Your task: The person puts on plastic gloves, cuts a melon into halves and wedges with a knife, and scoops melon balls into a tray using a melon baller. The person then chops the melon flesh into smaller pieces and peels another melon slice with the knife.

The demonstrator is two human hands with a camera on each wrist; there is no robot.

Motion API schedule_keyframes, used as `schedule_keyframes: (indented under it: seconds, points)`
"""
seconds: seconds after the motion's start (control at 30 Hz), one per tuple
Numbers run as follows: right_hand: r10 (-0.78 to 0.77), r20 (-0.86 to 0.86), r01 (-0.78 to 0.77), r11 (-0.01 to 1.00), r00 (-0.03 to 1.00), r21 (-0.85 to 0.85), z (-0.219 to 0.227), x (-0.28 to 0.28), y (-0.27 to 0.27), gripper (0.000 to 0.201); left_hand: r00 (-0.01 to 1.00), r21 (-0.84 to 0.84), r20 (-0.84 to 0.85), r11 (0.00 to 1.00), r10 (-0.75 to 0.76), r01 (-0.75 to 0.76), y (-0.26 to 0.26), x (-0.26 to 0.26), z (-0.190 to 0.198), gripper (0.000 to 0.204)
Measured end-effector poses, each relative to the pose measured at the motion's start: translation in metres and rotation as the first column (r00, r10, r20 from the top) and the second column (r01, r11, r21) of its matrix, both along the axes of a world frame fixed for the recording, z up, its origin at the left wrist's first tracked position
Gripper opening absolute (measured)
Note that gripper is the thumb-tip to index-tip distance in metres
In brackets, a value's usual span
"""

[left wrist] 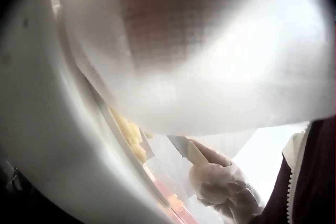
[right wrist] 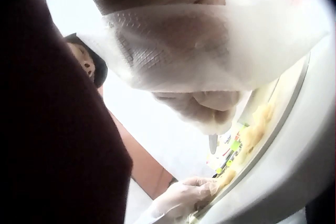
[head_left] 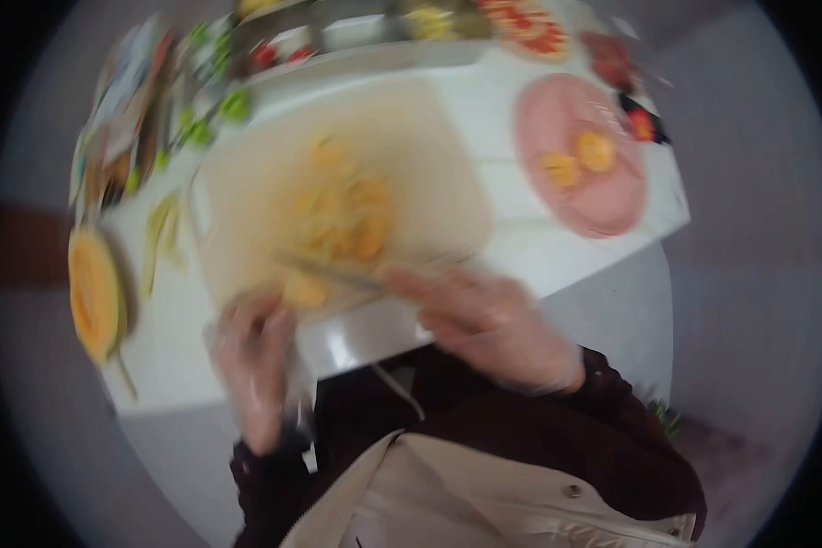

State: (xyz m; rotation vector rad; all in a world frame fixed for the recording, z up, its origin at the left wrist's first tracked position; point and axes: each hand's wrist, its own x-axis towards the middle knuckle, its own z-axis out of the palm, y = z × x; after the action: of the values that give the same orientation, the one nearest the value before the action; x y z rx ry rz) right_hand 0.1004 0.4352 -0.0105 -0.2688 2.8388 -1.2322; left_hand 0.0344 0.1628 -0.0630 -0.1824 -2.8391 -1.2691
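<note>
My gloved right hand (head_left: 493, 324) grips a knife (head_left: 333, 271) by its handle, the blade reaching left over the near part of the cutting board (head_left: 429, 119). In the left wrist view the pale knife handle (left wrist: 197, 154) shows in that hand's curled fingers. At the board's near left edge, my gloved left hand (head_left: 256, 352) holds a piece of melon (head_left: 305, 290) with bent fingers, close beside the blade. The right wrist view shows the left hand (right wrist: 184, 198) low at the board. Chopped orange melon chunks (head_left: 347, 215) lie heaped mid-board, blurred.
A cut melon half (head_left: 96, 294) stands at the left table edge, near strips of rind (head_left: 158, 239). On the right, a pink plate (head_left: 598, 205) bears two yellow-orange pieces. Metal food containers (head_left: 352, 32) line the back, and green bits (head_left: 235, 105) lie at back left.
</note>
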Motion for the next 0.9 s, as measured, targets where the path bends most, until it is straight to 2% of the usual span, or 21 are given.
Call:
schedule_keyframes:
  seconds: [0.03, 0.07, 0.1, 0.17, 0.23, 0.27, 0.4, 0.47, 0.57, 0.7, 0.9]
  points:
    - [-0.008, -0.013, 0.007, 0.998, 1.0, -0.069, -0.003, -0.001, 0.001, 0.059, 1.0, 0.042, -0.019, 0.999, 0.0, 0.001, -0.001, 0.0, 0.0, 0.018]
    - [-0.049, 0.118, 0.058, 0.996, 0.992, -0.072, 0.006, -0.002, -0.001, 0.056, 0.999, 0.082, -0.043, 0.997, -0.001, 0.005, -0.001, 0.0, -0.001, 0.019]
    - [-0.111, 0.198, 0.139, 0.981, 0.974, -0.137, 0.008, -0.003, -0.005, 0.054, 0.999, 0.054, 0.024, 0.998, 0.038, -0.039, 0.0, 0.0, 0.002, 0.019]
    - [-0.123, 0.172, 0.142, 0.984, 0.977, -0.106, 0.001, -0.005, -0.01, 0.054, 0.989, 0.036, 0.103, 0.993, 0.105, -0.11, 0.0, 0.0, 0.003, 0.02]
    - [-0.111, 0.251, 0.143, 0.983, 0.962, -0.114, 0.005, -0.007, -0.014, 0.052, 0.977, 0.219, 0.204, 0.969, 0.071, -0.116, 0.001, -0.001, 0.0, 0.014]
    - [-0.128, 0.31, 0.173, 0.977, 0.942, -0.123, 0.007, -0.007, -0.013, 0.05, 0.976, 0.192, 0.203, 0.975, 0.074, -0.114, 0.004, 0.0, 0.002, 0.015]
    - [-0.152, 0.32, 0.177, 0.983, 0.935, -0.049, 0.008, -0.008, -0.013, 0.049, 0.981, 0.226, 0.185, 0.969, 0.055, -0.096, 0.004, 0.001, 0.0, 0.015]
    - [-0.115, 0.188, 0.105, 0.992, 0.975, 0.063, 0.006, -0.005, -0.008, 0.056, 0.988, 0.144, 0.149, 0.988, 0.037, -0.059, 0.004, 0.002, 0.001, 0.014]
    - [-0.088, 0.171, 0.067, 0.99, 0.981, 0.128, 0.014, -0.003, -0.008, 0.057, 0.993, 0.173, 0.119, 0.984, 0.013, -0.034, 0.005, 0.002, 0.0, 0.014]
    - [-0.104, 0.207, 0.084, 0.991, 0.973, 0.106, 0.012, 0.001, -0.008, 0.059, 0.996, 0.123, 0.092, 0.992, -0.005, -0.007, 0.005, 0.002, -0.003, 0.014]
    - [-0.081, 0.213, 0.035, 0.976, 0.974, 0.213, 0.015, -0.002, -0.009, 0.067, 0.996, 0.073, 0.077, 0.997, -0.037, 0.032, 0.003, -0.001, -0.004, 0.013]
